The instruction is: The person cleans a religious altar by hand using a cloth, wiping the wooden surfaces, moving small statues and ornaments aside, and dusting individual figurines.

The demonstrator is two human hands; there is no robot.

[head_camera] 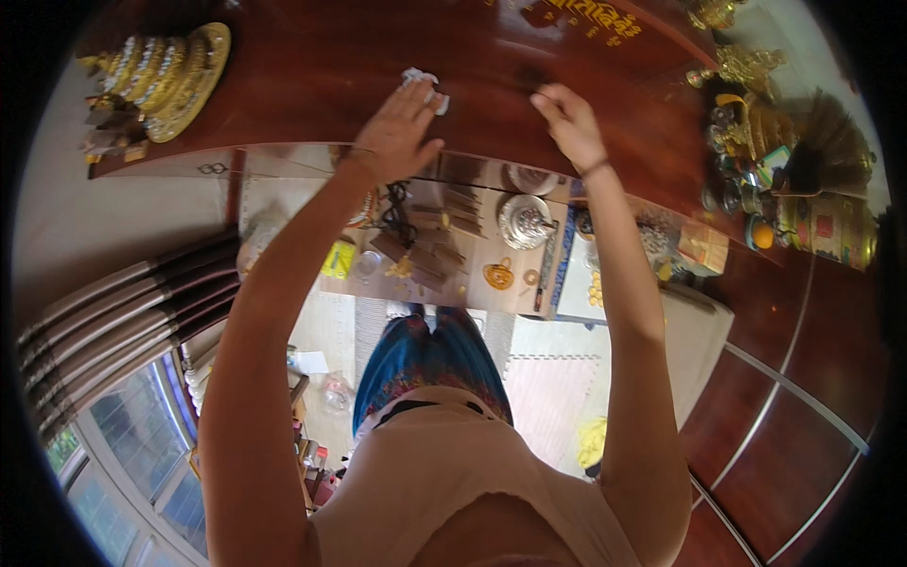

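Note:
My left hand (400,131) lies nearly flat over a crumpled white tissue or cloth (441,104) on the glossy red-brown wooden top (312,92). Bits of the white material show past the fingertips, and the thumb points out to the right. To the right, my right hand (572,127) hovers over or rests against the same wood; I cannot tell which. Its fingers are curled in, with thumb and forefinger close together, and no object shows in them. Just beyond the fingertips is a dark blurred patch, perhaps a reflection.
A gold tiered ornament (156,78) stands at the left end. At right are gilded figures (747,67), a dark feather-like bundle (825,145) and a gold container (829,230). A lower table (482,283) bears a silver lidded vessel (526,221), brown blocks (418,262) and a yellow packet (339,259).

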